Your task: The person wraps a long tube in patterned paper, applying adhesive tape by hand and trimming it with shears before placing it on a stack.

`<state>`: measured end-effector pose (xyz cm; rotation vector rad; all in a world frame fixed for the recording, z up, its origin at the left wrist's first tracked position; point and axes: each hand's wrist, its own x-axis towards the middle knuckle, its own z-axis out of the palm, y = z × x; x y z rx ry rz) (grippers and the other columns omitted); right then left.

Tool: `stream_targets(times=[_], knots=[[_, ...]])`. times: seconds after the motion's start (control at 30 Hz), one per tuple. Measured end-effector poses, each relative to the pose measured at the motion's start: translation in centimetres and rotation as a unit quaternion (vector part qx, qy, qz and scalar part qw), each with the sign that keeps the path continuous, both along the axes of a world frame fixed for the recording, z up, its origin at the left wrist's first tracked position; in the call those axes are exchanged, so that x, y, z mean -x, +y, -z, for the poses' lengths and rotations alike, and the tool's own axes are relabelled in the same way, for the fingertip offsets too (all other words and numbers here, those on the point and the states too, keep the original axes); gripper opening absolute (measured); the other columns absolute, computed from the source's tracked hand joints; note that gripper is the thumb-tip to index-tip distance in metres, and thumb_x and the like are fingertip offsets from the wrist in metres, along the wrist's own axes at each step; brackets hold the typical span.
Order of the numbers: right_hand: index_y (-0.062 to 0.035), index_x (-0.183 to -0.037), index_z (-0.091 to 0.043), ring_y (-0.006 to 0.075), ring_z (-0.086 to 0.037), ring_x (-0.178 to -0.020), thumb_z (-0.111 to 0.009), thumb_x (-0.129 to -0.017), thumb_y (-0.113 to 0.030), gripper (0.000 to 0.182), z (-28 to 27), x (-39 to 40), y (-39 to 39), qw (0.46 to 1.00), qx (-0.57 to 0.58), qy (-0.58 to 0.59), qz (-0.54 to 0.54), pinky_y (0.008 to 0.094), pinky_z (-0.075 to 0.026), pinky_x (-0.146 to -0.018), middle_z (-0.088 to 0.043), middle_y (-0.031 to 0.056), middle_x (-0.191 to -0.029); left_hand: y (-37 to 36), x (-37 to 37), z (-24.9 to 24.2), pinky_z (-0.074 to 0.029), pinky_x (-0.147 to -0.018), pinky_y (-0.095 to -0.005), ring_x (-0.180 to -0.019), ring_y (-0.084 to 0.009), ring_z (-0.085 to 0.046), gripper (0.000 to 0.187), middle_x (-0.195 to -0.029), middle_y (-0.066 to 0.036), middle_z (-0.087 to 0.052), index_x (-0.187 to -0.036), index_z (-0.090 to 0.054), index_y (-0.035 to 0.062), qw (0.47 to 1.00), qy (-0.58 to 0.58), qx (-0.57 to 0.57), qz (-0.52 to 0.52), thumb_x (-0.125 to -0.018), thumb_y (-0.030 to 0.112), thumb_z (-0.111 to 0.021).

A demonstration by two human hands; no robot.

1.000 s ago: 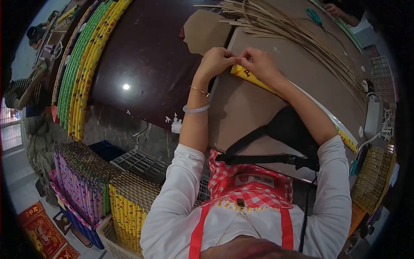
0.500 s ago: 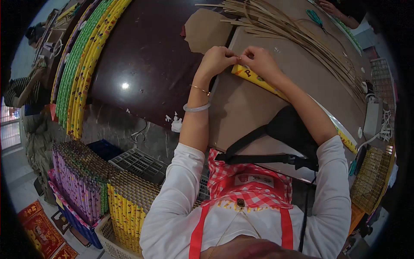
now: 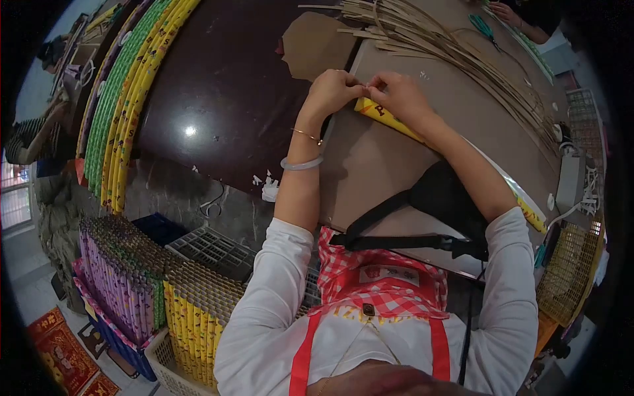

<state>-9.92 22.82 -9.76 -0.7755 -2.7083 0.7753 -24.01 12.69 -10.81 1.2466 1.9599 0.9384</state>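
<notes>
My left hand point(image 3: 335, 92) and my right hand point(image 3: 398, 94) meet above the table, with thumbs and fingertips pinched close together. Between them is the upper-left end of a long yellow patterned paper roll point(image 3: 382, 117) with dark lettering. The roll runs diagonally beneath my right forearm, and its far end point(image 3: 530, 212) shows near the table's right edge. A pale strip lies along part of it. The fingertips hide the exact pinched edge. A black strapped pouch point(image 3: 446, 198) lies between my forearms.
Thin brown strips point(image 3: 456, 63) spread across the table's back, near teal-handled scissors point(image 3: 483, 26). A brown paper piece point(image 3: 318, 46) lies left of them. Wrapped tubes point(image 3: 139, 92) line the left side; yellow tubes point(image 3: 191, 330) stand in a basket. Another person's hand point(image 3: 505, 13) is at upper right.
The lettering near the pinched end of the yellow roll looks slightly turned. Both hands stay in nearly the same place.
</notes>
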Motion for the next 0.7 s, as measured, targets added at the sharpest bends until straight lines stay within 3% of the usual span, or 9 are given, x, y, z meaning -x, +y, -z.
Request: stream_targets(times=[0.37,0.43,0.47,0.53,0.63,0.7], knots=[[-0.002,-0.083,-0.063,0.0175,-0.063,-0.062,-0.063,-0.078,-0.022,0.02,-0.1,0.1,0.0,0.999,0.045,0.023,0.012,0.0294,-0.047,-0.058,-0.064,0.0102,-0.069,0.0,0.0,0.1,-0.045,-0.055,-0.0265,-0.058,-0.0105,-0.055,0.027,-0.065,-0.007,-0.062,-0.086,-0.067,-0.0034,0.999,-0.035,0.021,-0.012,-0.075,0.021,-0.066],[-0.0062,-0.081,-0.065,0.0258,-0.062,-0.063,-0.063,-0.075,-0.028,0.023,-0.5,0.1,-0.2,0.997,0.067,0.031,0.026,0.0345,-0.049,-0.058,-0.064,0.0112,-0.069,0.2,0.2,1.1,-0.045,-0.055,-0.0263,-0.058,-0.0105,-0.054,0.027,-0.064,-0.007,-0.062,-0.086,-0.066,-0.0038,0.999,0.002,-0.032,-0.005,-0.075,0.02,-0.066],[-0.0062,-0.081,-0.065,0.0258,-0.062,-0.063,-0.063,-0.075,-0.028,0.023,-0.4,0.1,-0.1,0.997,0.067,0.031,0.026,0.0345,-0.049,-0.058,-0.064,0.0112,-0.069,0.3,0.2,1.3,-0.045,-0.055,-0.0263,-0.058,-0.0105,-0.054,0.027,-0.064,-0.007,-0.062,-0.086,-0.066,-0.0038,0.999,0.002,-0.032,-0.005,-0.075,0.02,-0.066],[-0.0054,-0.082,-0.064,0.0231,-0.062,-0.06,-0.063,-0.076,-0.028,0.023,-0.2,0.0,0.1,0.996,0.076,0.026,0.022,0.0332,-0.048,-0.057,-0.063,0.0107,-0.067,0.4,0.3,1.9,-0.046,-0.054,-0.0316,-0.051,-0.0189,-0.057,0.029,-0.056,-0.01,-0.059,-0.083,-0.071,0.0064,0.998,0.0,-0.054,-0.016,-0.069,0.032,-0.067],[-0.0037,-0.085,-0.063,0.0167,-0.059,-0.067,-0.063,-0.078,-0.023,0.021,-0.5,-0.1,0.1,0.992,0.126,0.005,0.023,0.0299,-0.046,-0.063,-0.063,0.0079,-0.073,0.4,0.3,1.8,-0.046,-0.055,-0.0325,-0.052,-0.0207,-0.058,0.03,-0.058,-0.011,-0.061,-0.083,-0.071,0.0059,0.999,-0.003,-0.042,-0.012,-0.069,0.032,-0.066],[-0.0036,-0.085,-0.063,0.0167,-0.059,-0.068,-0.063,-0.078,-0.024,0.021,-0.5,-0.1,0.1,0.992,0.124,0.005,0.02,0.0299,-0.046,-0.063,-0.063,0.0078,-0.074,0.3,0.3,1.7,-0.046,-0.055,-0.0324,-0.052,-0.0207,-0.058,0.03,-0.058,-0.011,-0.061,-0.083,-0.071,0.0059,0.999,-0.009,-0.036,-0.014,-0.069,0.032,-0.066]])
